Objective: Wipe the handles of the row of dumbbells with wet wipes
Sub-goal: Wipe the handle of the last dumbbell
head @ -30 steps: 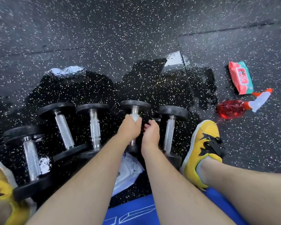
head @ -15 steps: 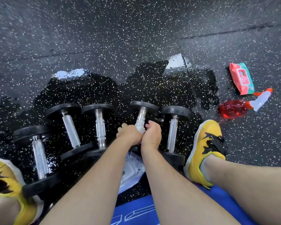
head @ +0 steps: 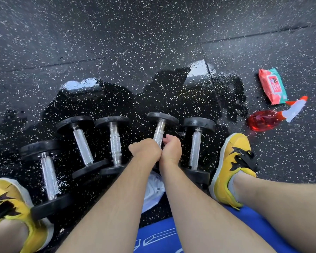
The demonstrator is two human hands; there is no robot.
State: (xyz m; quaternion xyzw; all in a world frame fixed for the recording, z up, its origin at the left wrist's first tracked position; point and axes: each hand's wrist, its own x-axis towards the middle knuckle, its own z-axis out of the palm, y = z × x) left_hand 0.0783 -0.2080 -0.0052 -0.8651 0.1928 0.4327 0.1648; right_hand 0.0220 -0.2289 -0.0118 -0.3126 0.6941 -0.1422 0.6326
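Observation:
Five black dumbbells with knurled chrome handles lie in a row on the wet floor: the far-left dumbbell [head: 48, 178], the second [head: 82, 147], the third [head: 115, 141], the fourth [head: 159, 131] and the fifth [head: 194, 148]. Both hands meet on the near half of the fourth dumbbell's handle. My left hand [head: 145, 150] grips it from the left with its fingers wrapped round. My right hand [head: 171, 150] holds it from the right with curled fingers. No wipe shows in either hand; the hands hide the lower handle.
A red-and-teal wet wipe pack [head: 273, 85] and a red spray bottle [head: 268, 119] lie at the right. Yellow shoes stand beside the row, one on the right [head: 232, 165] and one on the left [head: 5, 203]. Something white [head: 153, 190] lies between my forearms above a blue mat [head: 157, 238].
Both hands slid from the far part of the fourth handle toward its near end. The right hand closed in against the handle. The white wipe seen at my left fingertips no longer shows.

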